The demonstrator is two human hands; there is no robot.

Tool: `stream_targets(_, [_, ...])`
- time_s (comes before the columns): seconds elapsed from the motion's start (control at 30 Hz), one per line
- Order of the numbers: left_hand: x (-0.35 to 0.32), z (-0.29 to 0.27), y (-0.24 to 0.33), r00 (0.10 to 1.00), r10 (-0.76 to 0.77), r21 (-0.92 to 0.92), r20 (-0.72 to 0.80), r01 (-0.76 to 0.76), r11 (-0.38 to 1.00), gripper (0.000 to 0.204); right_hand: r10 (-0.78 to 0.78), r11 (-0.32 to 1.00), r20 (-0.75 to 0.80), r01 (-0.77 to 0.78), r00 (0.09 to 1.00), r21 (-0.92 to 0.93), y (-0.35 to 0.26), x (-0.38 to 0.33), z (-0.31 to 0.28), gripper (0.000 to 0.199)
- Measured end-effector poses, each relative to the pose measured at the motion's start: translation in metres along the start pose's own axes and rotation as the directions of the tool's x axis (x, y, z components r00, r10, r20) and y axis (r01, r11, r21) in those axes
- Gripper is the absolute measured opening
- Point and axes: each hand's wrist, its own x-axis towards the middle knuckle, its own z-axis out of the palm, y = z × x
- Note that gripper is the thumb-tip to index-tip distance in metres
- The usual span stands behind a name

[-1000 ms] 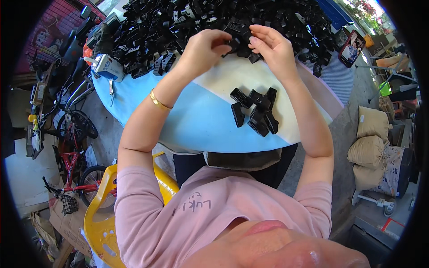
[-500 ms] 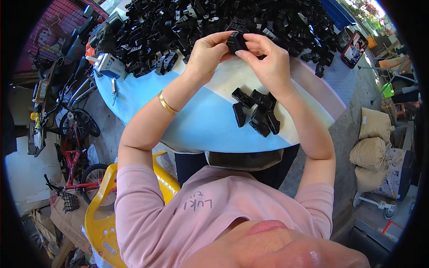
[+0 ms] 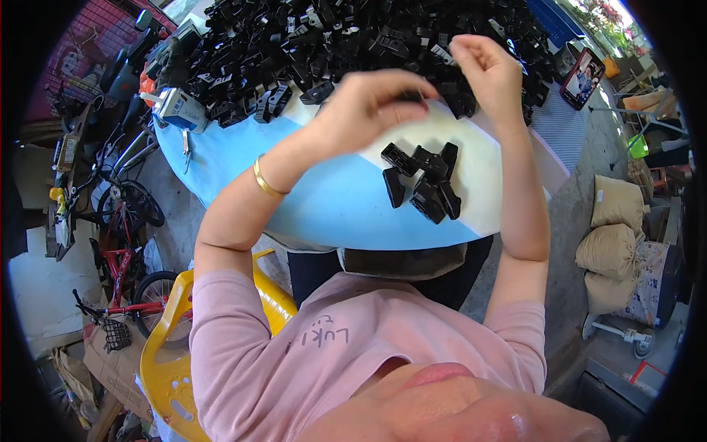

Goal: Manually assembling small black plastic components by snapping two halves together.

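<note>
My left hand [image 3: 375, 110] is smeared by motion above the near edge of a large heap of black plastic parts [image 3: 258, 44]. Its thumb and fingers point right, and something dark shows between them; I cannot tell whether it is held. Over the heap's right side, my right hand [image 3: 490, 77] is raised with its fingers curled toward the thumb. What it pinches, if anything, cannot be made out. A small group of similar black plastic parts [image 3: 427, 193] lies on the tablecloth [image 3: 331, 210], nearer to me than both hands.
A blue and white box [image 3: 182, 110] stands at the table's left, with a small metal tool [image 3: 186, 147] by it. At the right edge leans a phone [image 3: 583, 79] with a lit screen. A yellow chair [image 3: 166, 368] and a red bicycle [image 3: 121, 276] are left; stuffed sacks [image 3: 607, 250] are right.
Both hands were together on one black plastic part at the heap's edge. They have come apart: the right moved right and farther away, the left slightly nearer. The small group stays put.
</note>
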Motion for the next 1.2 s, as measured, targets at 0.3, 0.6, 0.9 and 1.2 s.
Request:
stream_targets(0.3, [-0.011,0.022,0.004,0.888,0.281,0.291,0.364,-0.395,0.871,0.049,-0.207,0.803,0.376,0.377,0.903,-0.463,-0.006,-0.016,0.009,0.030])
stream_targets(0.6, [0.001,-0.056,-0.049,0.963,0.040,0.865,-0.265,0.219,0.451,0.027,0.013,0.729,0.660,0.445,0.751,-0.520,-0.035,-0.032,0.019,0.023])
stream_targets(0.9, [0.010,-0.040,-0.038,0.849,-0.443,-0.091,-0.287,0.436,0.895,0.028,-0.298,0.905,0.352,0.380,0.887,-0.192,-0.025,-0.021,0.016,0.013])
stream_targets(1.2, [0.004,-0.034,-0.026,0.849,-0.520,-0.636,0.096,0.454,0.624,0.026,-0.678,0.695,0.173,0.700,0.714,-0.165,-0.039,-0.019,0.020,0.019])
